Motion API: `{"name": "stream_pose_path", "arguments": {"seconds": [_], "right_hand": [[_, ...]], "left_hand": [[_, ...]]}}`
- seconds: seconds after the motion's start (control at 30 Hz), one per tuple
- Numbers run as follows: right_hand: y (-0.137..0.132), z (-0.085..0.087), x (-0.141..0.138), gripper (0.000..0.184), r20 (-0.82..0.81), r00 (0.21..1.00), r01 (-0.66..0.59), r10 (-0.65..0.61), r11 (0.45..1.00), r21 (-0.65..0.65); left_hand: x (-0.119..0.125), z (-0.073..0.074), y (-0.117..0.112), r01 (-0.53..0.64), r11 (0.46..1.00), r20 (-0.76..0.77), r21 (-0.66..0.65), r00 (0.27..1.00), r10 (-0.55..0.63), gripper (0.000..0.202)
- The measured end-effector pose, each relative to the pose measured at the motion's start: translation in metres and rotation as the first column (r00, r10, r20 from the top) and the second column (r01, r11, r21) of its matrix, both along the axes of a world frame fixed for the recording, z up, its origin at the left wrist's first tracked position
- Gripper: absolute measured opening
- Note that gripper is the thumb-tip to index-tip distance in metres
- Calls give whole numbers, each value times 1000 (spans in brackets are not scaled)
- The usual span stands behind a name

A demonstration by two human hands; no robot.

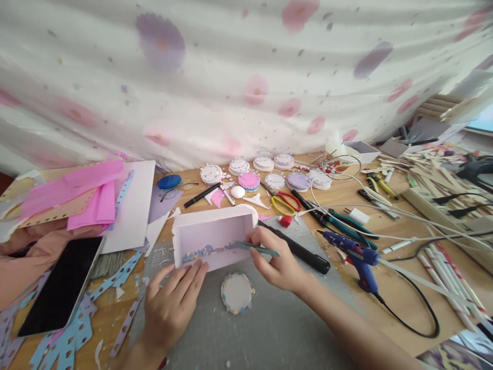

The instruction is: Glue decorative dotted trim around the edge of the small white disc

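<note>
A white foam box point(212, 226) with a pale lilac inside lies on its side on the grey cutting mat point(277, 318). Small coloured bits lie along its lower inner edge. My left hand point(171, 303) rests flat with fingers spread, its fingertips against the box's front wall. My right hand point(275, 262) is closed on teal tweezers point(256, 248) whose tips reach into the box among the coloured bits. A round white disc point(236, 293) with a coloured rim lies on the mat between my hands.
A blue glue gun point(356, 257) with its black cord lies to the right, next to a black marker point(300, 252), pliers and scissors point(285, 201). Several decorated round discs point(249, 181) line the back. A dark tablet point(61, 285), pink paper point(77, 192) and blue paper strips lie at the left.
</note>
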State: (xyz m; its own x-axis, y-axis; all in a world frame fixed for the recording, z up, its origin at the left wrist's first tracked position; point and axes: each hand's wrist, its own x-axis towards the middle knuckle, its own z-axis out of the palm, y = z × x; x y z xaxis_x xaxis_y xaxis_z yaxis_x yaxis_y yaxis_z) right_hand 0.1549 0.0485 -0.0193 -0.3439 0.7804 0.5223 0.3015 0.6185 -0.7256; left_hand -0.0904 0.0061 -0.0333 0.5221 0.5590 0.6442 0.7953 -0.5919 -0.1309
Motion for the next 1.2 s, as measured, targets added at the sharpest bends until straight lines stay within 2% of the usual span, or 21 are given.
{"name": "stream_pose_path", "arguments": {"seconds": [0.17,0.33,0.5,0.63,0.9,1.0,1.1,1.2], "right_hand": [[-4,-9,0,13,-17,998,69,-69,997,20],[-1,-16,-3,14,96,995,4,-6,1000,21],[1,-14,-12,12,266,964,-33,-14,985,170],[2,-14,-18,15,324,945,-43,-42,967,252],[3,-21,-22,18,313,949,-42,-22,980,194],[0,-21,-18,18,236,971,1,-38,988,156],[-4,-19,-11,22,19,995,92,-94,994,62],[-9,-14,-2,25,-209,962,169,-174,985,-41]], "left_hand": [[4,-11,-3,20,998,37,-56,999,-18,28],[5,-14,-4,17,997,61,-81,998,-12,27],[2,-17,-7,8,994,55,-106,998,-2,28],[2,-17,-7,1,994,53,-110,999,5,28],[4,-10,-5,10,993,43,-116,999,-5,30],[4,-9,-5,12,993,53,-114,999,-6,29],[4,-11,-5,13,994,54,-108,999,-7,29],[4,-10,-4,9,994,58,-106,998,-3,30]]}}
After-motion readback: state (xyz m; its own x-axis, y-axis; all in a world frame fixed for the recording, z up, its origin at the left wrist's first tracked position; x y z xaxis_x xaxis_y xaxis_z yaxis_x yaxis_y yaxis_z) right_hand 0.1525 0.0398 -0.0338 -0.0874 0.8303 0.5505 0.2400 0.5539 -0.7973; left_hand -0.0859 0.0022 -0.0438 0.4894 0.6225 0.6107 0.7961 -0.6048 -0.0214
